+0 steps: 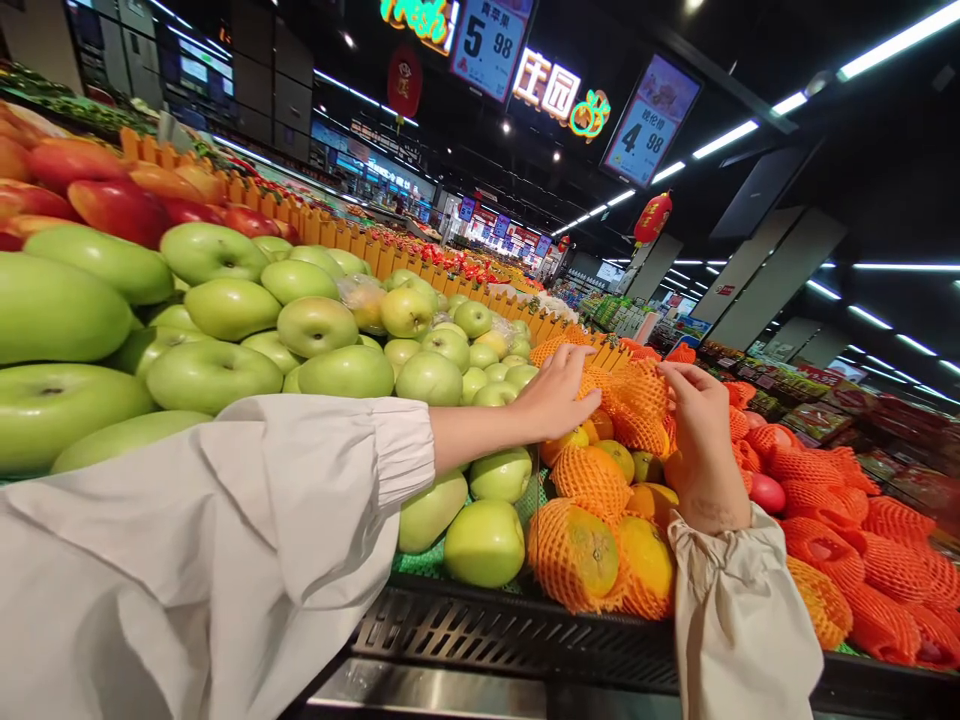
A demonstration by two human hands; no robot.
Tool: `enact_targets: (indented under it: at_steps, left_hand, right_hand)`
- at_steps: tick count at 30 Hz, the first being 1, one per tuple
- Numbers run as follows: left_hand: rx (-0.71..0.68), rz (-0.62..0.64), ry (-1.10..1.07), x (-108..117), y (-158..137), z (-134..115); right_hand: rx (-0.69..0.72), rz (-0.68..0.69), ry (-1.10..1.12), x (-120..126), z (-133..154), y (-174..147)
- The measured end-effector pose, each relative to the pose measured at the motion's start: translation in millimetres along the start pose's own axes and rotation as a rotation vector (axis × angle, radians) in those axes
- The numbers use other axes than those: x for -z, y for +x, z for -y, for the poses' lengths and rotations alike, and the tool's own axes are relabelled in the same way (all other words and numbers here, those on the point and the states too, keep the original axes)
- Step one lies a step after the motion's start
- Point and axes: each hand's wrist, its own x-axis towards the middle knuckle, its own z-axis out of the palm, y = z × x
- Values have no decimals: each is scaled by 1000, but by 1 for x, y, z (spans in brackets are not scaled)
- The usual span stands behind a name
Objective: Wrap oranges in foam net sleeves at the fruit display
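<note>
The left hand (559, 395) hangs half-open by netted oranges (592, 482); the right hand (701, 425) pinches orange foam netting (636, 402); green apples (484, 543) crowd nine o'clock.

Foam net (637, 405): contents hidden; left sleeve (225, 540) cut off.

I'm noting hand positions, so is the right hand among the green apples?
No, the right hand is by the netted oranges, its fingers at an orange foam net, while the green apples lie farther left.
</note>
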Motion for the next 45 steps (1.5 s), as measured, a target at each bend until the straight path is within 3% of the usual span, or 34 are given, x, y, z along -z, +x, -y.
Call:
enact_targets:
  at_steps: [3,7,12,15,17,19,21,23,25,33,39,45]
  left_hand:
    - [-93,-62,-42,0,1,3]
    - [-268,-136,-84,-2,1,7]
    - [-216,-49,-30,-2,2,6]
    - [-225,-86,-143,2,4,3]
    - [-125,-124,-239,4,5,1]
    - [16,-146,-286,4,6,0]
    - [95,-147,-280,5,6,-1]
    - [113,-142,-263,4,6,-1]
    - [114,-129,-256,4,6,-2]
    - [100,-141,-253,4,5,-1]
    - [96,-146,-263,5,4,0]
    - [84,-147,-261,4,4,1]
  right_hand:
    - [-53,87,242,-4,7,-4]
    - [-157,242,189,-10,12,-10]
    - [-179,269,122,-12,19,-15]
    - [-193,233,162,-7,19,-12]
    - [-219,232,151,-2,16,-8]
    - [-263,262,-6,2,13,-7]
    - [-308,334,-307,5,11,-8]
    - [-385,473,-574,6,10,-11]
    - [-482,594,-703,8,11,-14]
    - [-659,758,-853,6,11,-18]
    - [-609,859,-1050,-7,7,-18]
    - [-509,1010,-1093,-12,-1,-19]
